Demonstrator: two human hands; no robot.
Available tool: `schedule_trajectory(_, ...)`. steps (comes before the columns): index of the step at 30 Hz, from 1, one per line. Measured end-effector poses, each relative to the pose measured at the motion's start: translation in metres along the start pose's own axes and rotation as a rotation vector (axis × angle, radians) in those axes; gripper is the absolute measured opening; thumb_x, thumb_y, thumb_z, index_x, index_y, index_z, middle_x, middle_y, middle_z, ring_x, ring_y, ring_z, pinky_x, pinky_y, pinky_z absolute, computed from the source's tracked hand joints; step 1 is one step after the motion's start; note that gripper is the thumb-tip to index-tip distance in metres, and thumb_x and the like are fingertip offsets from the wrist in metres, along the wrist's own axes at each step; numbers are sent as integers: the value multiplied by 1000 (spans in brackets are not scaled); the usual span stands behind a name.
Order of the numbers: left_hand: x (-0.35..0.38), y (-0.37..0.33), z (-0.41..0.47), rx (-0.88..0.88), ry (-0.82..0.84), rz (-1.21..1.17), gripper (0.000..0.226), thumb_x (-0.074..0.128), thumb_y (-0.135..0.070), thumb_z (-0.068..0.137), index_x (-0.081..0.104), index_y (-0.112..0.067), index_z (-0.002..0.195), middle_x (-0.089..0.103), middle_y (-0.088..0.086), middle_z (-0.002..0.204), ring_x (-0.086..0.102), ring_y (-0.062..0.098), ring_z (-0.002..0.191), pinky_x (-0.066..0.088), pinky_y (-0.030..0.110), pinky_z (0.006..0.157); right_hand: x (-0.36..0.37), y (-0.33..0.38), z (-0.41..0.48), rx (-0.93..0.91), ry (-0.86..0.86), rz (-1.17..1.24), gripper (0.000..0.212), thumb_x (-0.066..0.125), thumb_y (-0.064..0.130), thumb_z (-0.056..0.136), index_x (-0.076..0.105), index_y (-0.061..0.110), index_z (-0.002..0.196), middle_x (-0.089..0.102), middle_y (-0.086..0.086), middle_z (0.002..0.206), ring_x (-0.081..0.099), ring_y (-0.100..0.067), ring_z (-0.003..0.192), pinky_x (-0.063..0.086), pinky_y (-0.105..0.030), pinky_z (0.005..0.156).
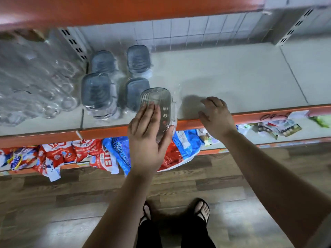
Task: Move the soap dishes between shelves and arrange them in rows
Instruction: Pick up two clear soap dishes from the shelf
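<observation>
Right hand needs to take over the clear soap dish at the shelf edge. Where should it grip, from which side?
Likely the far part of its right long rim, from the right. The left hand covers the near-left part of the clear soap dish, thumb round the near right corner; the far right side is bare, facing the right hand.

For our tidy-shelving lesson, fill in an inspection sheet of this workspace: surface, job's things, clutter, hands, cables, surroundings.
Surface: grey shelf, orange front edge.
Job's things: grey soap dishes in four spots, two by two; clear soap dish at the front edge.
Clutter: clear glassware at left.
Hands: left hand holds the clear soap dish; right hand above the shelf, fingers loosely curled, holding nothing.
Cables: nothing seen.
Surroundings: red and blue packets on lower shelf; wooden floor.
</observation>
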State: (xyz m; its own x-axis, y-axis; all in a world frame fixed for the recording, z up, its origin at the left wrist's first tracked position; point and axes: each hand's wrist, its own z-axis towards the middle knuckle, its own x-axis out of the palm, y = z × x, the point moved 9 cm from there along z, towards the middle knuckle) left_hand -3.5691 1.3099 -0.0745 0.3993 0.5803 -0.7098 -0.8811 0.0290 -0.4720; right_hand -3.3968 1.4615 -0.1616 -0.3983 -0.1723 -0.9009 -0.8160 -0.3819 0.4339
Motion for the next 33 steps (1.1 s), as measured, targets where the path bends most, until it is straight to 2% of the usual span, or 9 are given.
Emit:
schedule_trajectory(3, 34, -23, 8, 5, -9, 2, 56, 50, -42, 101, 59, 5, 132, 58, 16, 138, 48, 31, 134, 36, 41, 113, -8, -39, 1, 29, -1, -35, 41, 51, 22, 90, 63, 1, 122, 57, -23, 125, 48, -48, 117, 46, -53, 97)
schedule_trajectory(6, 66, -37, 12, 4, -2, 12, 55, 53, -41, 99, 60, 4, 131, 58, 16, 137, 50, 32, 133, 36, 41, 113, -13, -67, 1, -29, -22, -50, 52, 38, 39, 88, 67, 6, 118, 58, -22, 123, 50, -48, 114, 48, -54, 95)
schedule_trajectory(11, 113, -34, 27, 35, -13, 55, 50, 62, -37, 94, 65, 2, 125, 63, 16, 132, 55, 34, 128, 42, 44, 108, -14, -86, 3, -148, -64, -35, 45, 44, 42, 93, 69, 17, 120, 60, -13, 122, 52, -38, 112, 48, -50, 94)
schedule_trajectory(15, 150, -7, 66, -6, 31, 127, 53, 58, -42, 94, 66, 1, 123, 64, 18, 130, 57, 37, 124, 45, 47, 105, -12, -88, 4, -168, -84, -44, 44, 42, 45, 95, 67, 22, 124, 59, -8, 124, 51, -33, 115, 46, -45, 97)
schedule_trajectory(20, 188, 13, 125, 16, 122, 246, 59, 51, -48, 91, 68, 2, 118, 67, 20, 121, 62, 39, 116, 48, 45, 102, -12, -87, 2, -209, -149, -87, 47, 38, 47, 98, 67, 20, 124, 60, -10, 124, 50, -36, 115, 45, -45, 95)
schedule_trajectory(24, 219, 8, 155, -26, 315, 276, 75, 32, -59, 92, 59, -4, 134, 57, 14, 140, 48, 31, 134, 38, 42, 111, -11, -86, 0, -229, -169, -97, 45, 39, 43, 98, 65, 21, 127, 59, -12, 124, 50, -37, 114, 45, -46, 93)
schedule_trajectory(28, 239, -4, 173, -77, 359, 291, 63, 43, -52, 100, 44, -11, 147, 39, 5, 156, 28, 24, 147, 28, 35, 114, -12, -85, 1, -220, -187, -90, 42, 40, 40, 96, 63, 23, 127, 59, -12, 123, 51, -37, 113, 45, -44, 89)
schedule_trajectory(33, 248, -14, 177, -74, 320, 316, 61, 51, -48, 99, 46, -9, 145, 42, 5, 154, 28, 24, 147, 28, 37, 109, -9, -86, 1, -204, -160, -90, 46, 35, 43, 97, 65, 22, 125, 58, -10, 125, 50, -35, 115, 43, -44, 90)
